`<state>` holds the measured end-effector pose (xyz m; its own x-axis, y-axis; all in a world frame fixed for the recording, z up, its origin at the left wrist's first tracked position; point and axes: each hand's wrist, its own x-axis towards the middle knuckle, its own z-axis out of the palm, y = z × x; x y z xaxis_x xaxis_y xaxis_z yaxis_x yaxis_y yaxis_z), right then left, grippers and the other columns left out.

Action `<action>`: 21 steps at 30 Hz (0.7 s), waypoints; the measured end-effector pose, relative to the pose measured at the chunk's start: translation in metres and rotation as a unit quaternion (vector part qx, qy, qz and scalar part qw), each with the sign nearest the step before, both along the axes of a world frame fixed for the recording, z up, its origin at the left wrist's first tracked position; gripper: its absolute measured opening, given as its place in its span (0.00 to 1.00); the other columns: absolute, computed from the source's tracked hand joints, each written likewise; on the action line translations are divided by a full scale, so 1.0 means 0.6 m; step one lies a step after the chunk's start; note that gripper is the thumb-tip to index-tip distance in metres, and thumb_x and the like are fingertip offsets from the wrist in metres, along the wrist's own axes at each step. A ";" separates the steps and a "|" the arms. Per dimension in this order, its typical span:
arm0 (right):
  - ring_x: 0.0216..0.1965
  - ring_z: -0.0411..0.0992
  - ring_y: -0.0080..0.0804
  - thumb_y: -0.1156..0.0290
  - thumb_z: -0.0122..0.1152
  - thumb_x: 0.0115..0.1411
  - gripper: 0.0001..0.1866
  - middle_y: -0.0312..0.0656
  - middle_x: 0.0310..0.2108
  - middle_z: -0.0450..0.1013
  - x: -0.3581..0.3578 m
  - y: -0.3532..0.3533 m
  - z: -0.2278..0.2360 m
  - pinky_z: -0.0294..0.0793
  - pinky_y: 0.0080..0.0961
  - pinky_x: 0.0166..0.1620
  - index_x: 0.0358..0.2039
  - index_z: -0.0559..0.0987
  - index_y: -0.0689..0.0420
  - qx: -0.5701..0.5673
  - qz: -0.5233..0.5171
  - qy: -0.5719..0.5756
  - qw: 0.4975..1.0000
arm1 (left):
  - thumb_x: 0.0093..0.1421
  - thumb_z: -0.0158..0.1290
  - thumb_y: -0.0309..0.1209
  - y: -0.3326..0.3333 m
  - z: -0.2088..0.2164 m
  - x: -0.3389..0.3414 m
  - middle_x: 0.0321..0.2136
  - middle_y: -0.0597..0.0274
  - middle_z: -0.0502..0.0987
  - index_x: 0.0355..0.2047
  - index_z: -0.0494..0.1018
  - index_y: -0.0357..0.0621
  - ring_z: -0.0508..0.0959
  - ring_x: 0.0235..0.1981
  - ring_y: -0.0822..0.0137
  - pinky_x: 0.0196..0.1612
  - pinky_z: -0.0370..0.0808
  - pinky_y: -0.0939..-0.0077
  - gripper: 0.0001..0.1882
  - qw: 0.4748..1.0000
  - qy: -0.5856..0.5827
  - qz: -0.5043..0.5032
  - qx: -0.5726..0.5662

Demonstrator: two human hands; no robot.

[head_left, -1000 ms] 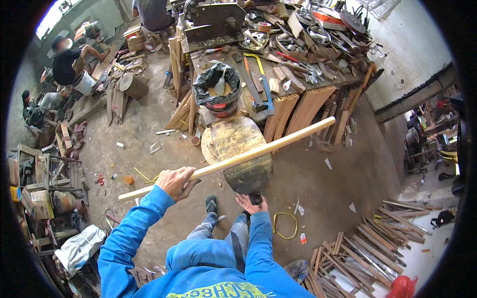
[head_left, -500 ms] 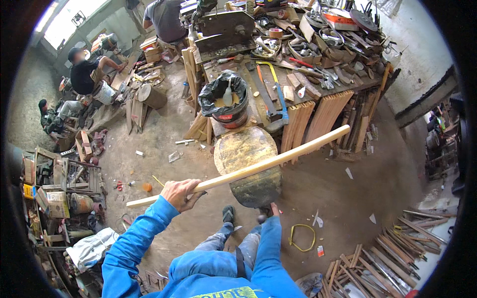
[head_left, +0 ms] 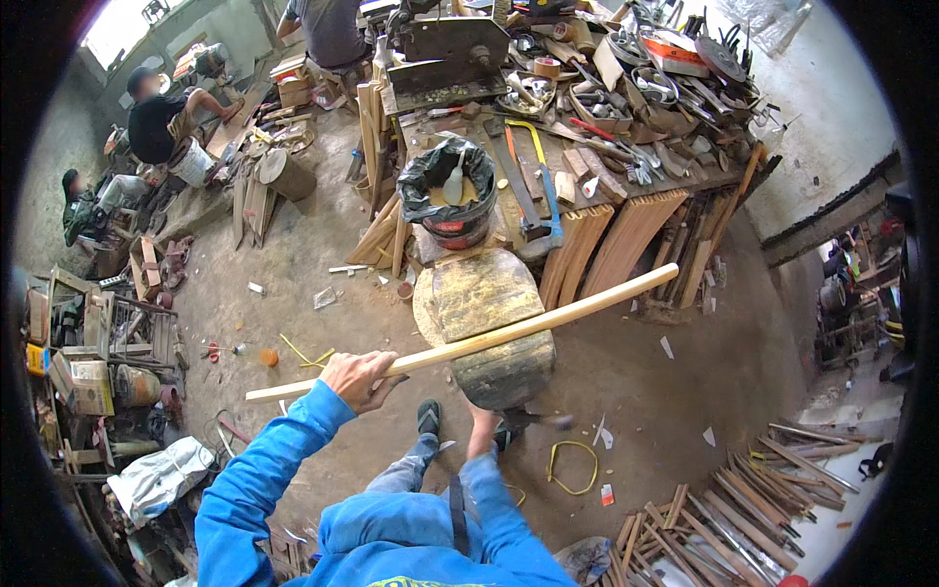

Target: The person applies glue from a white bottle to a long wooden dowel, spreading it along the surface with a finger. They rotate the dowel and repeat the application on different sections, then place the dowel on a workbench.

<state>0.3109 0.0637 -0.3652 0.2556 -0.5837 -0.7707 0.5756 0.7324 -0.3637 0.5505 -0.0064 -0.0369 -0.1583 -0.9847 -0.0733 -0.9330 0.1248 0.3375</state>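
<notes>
Left hand [head_left: 360, 381]: fingers wrapping one stick [head_left: 509, 333], centre
Right hand [head_left: 480, 423]: lower centre, fingers hidden, can't tell
Bucket [head_left: 460, 233]: one, upper centre

The strip [head_left: 509, 333] I grip is pale wood, smooth and matt. The block [head_left: 484, 292] looks rough and dusty; the black liner [head_left: 419, 184] is crinkled, glossy plastic, my sleeve [head_left: 264, 465] matt cloth.

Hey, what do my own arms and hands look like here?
Both arms wear long, wrinkled bright blue sleeves, without visible markings, reaching about the wrists. The left hand is gloveless; the right hand shows only partly, with no glove visible.
</notes>
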 end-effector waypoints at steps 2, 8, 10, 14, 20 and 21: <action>0.40 0.70 0.41 0.60 0.46 0.64 0.15 0.45 0.38 0.73 -0.068 -0.056 -0.072 0.71 0.41 0.44 0.42 0.76 0.56 0.030 -0.123 -0.031 0.991 | 0.58 0.56 0.37 0.003 -0.003 0.001 0.29 0.57 0.80 0.42 0.74 0.47 0.80 0.25 0.53 0.26 0.76 0.61 0.14 1.000 -0.008 -0.002 0.026; 0.40 0.71 0.31 0.56 0.50 0.61 0.27 0.43 0.51 0.73 -0.269 -0.194 -0.060 0.72 0.33 0.46 0.58 0.70 0.55 -0.018 -0.396 -0.249 0.884 | 0.57 0.57 0.37 0.009 -0.008 0.003 0.29 0.56 0.79 0.42 0.74 0.45 0.80 0.26 0.53 0.26 0.76 0.61 0.14 1.000 0.026 -0.005 -0.015; 0.40 0.72 0.34 0.59 0.51 0.61 0.24 0.44 0.50 0.74 -0.257 -0.199 -0.048 0.72 0.33 0.47 0.55 0.72 0.57 -0.052 -0.270 0.028 0.961 | 0.57 0.56 0.36 0.010 -0.007 0.005 0.29 0.56 0.79 0.41 0.74 0.45 0.79 0.26 0.53 0.26 0.76 0.61 0.14 0.999 0.020 -0.013 -0.028; 0.43 0.73 0.38 0.66 0.52 0.61 0.16 0.45 0.46 0.76 -0.103 -0.106 0.019 0.72 0.34 0.49 0.47 0.77 0.58 -0.334 0.191 0.249 0.889 | 0.57 0.56 0.36 0.010 -0.005 0.005 0.28 0.56 0.79 0.42 0.74 0.45 0.79 0.25 0.52 0.26 0.76 0.61 0.14 0.999 0.034 -0.020 -0.030; 0.45 0.75 0.42 0.66 0.49 0.62 0.18 0.48 0.43 0.77 -0.061 0.021 0.311 0.73 0.36 0.50 0.46 0.78 0.63 -0.392 0.109 0.354 0.842 | 0.56 0.56 0.37 0.011 0.004 0.006 0.31 0.55 0.80 0.43 0.74 0.46 0.80 0.28 0.53 0.28 0.77 0.61 0.15 1.000 0.024 -0.002 -0.002; 0.46 0.74 0.41 0.64 0.45 0.65 0.20 0.47 0.44 0.76 -0.100 0.001 0.336 0.72 0.35 0.51 0.48 0.77 0.64 -0.446 0.041 0.477 0.757 | 0.56 0.56 0.37 0.009 0.005 0.007 0.32 0.55 0.81 0.44 0.74 0.46 0.80 0.28 0.53 0.28 0.77 0.61 0.16 1.000 0.023 -0.010 0.006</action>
